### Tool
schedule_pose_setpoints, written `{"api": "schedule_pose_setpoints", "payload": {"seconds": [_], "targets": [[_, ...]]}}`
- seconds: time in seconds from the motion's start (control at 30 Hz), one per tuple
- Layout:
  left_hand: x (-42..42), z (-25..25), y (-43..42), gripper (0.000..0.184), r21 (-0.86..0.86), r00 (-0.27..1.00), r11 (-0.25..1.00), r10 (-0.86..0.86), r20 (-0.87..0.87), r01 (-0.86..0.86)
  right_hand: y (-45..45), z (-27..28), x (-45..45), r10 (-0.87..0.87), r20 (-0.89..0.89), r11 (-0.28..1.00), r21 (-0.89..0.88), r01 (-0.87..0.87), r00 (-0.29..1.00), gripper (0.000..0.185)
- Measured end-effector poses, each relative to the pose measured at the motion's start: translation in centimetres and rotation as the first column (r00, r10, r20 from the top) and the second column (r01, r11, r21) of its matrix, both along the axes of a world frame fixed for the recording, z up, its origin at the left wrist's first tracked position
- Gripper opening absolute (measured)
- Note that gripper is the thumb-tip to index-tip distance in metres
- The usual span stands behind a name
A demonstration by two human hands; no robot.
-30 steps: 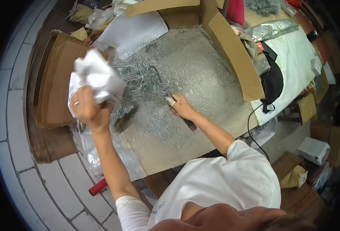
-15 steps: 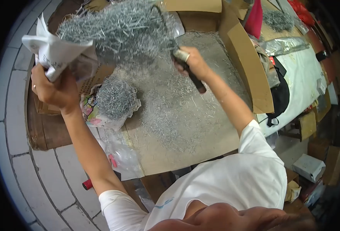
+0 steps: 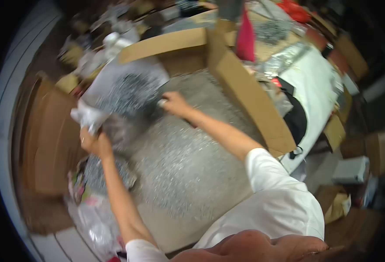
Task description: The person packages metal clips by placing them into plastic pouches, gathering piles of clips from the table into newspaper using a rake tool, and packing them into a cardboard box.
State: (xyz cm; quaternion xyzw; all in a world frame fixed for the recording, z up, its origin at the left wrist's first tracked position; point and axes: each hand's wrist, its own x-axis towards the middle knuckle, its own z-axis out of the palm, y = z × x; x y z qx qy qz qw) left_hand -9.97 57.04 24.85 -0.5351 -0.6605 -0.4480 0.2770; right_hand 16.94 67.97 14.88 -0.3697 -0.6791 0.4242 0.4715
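My left hand [image 3: 95,142] is closed around the bunched edge of a white plastic bag [image 3: 87,114]. Inside the bag's opened mouth lies a heap of thin, silver, nail-like metal pieces [image 3: 133,91], blurred by motion. My right hand [image 3: 175,105] grips a dark-handled tool [image 3: 162,103] with a pale collar, beside the heap. The tool's working end is lost against the dark, smeared metal pieces. Beneath my left forearm, a printed bag holds a second heap of metal pieces [image 3: 97,174]. More loose pieces [image 3: 175,170] are scattered over the cardboard in front of me.
Upright cardboard flaps [image 3: 253,100] border the work surface at the back and right. A clear plastic bag [image 3: 97,222] lies near left. Beyond the right flap, a white-covered surface [image 3: 317,91] carries a black item [image 3: 295,115]. Another metal heap [image 3: 271,32] sits farther back.
The camera view has shifted. The raised mass of metal pieces has come down into the white bag, and both hands are lower in the view. The left hand still grips the bag, the right the tool.
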Motion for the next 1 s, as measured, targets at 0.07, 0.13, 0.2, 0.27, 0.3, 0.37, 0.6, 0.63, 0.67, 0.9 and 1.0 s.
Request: {"api": "schedule_pose_setpoints", "payload": {"seconds": [0.07, 0.13, 0.2, 0.27, 0.3, 0.37, 0.6, 0.63, 0.67, 0.9, 1.0], "targets": [[-1.0, -5.1, 0.8, 0.030, -0.040, 1.000, 0.999, -0.005, 0.013, 0.006, 2.3, -3.5, -0.1, -0.050, 0.171, 0.997, 0.067, 0.039, 0.984, 0.032], [-2.9, -10.6, 1.6, 0.043, -0.330, 0.986, 0.932, 0.163, 0.022, -0.147, 3.2, -4.2, 0.6, -0.080, 0.428, 0.990, 0.138, 0.022, 0.900, 0.030], [-7.1, -19.3, 1.7, 0.048, -0.406, 0.977, 0.895, 0.122, -0.172, -0.183, 3.9, -5.6, 1.2, -0.072, 0.616, 0.985, 0.169, -0.043, 0.785, 0.029], [-11.8, -27.5, 2.1, 0.047, -0.496, 0.952, 0.855, 0.013, 0.307, 0.148, 5.1, -7.5, 1.3, -0.093, 0.678, 0.975, 0.209, -0.071, 0.729, 0.032], [-13.0, -28.9, 1.7, 0.047, -0.515, 0.901, 0.809, -0.041, 0.432, 0.283, 5.3, -8.5, 1.3, -0.107, 0.690, 0.971, 0.227, -0.074, 0.716, 0.034], [-13.9, -28.7, 1.1, 0.045, -0.527, 0.853, 0.741, -0.118, 0.509, 0.417, 4.9, -9.9, 1.3, -0.209, 0.665, 0.956, 0.294, 0.006, 0.717, 0.036], [-9.8, -22.2, -1.3, 0.055, -0.503, 0.849, 0.809, 0.010, 0.529, 0.304, -6.6, -6.4, 5.8, -0.355, 0.405, 0.916, 0.332, 0.227, 0.843, 0.042], [-9.3, -21.7, -2.2, 0.060, -0.536, 0.909, 0.802, -0.019, 0.417, 0.263, -9.5, -6.6, 6.7, -0.335, 0.359, 0.927, 0.293, 0.236, 0.871, 0.041], [-8.1, -20.5, -3.3, 0.063, -0.535, 0.921, 0.805, -0.035, 0.389, 0.256, -12.4, -7.1, 7.7, -0.313, 0.312, 0.937, 0.256, 0.238, 0.897, 0.040], [-5.2, -17.8, -11.6, 0.065, -0.532, 0.986, 0.834, -0.078, 0.145, 0.144, -22.5, -10.2, 20.7, -0.417, 0.455, 0.907, 0.267, 0.326, 0.787, 0.039], [-2.6, -16.0, -17.5, 0.058, -0.558, 0.911, 0.763, -0.096, 0.401, 0.326, -25.7, -12.0, 22.9, -0.508, 0.630, 0.857, 0.301, 0.418, 0.588, 0.041]]}}
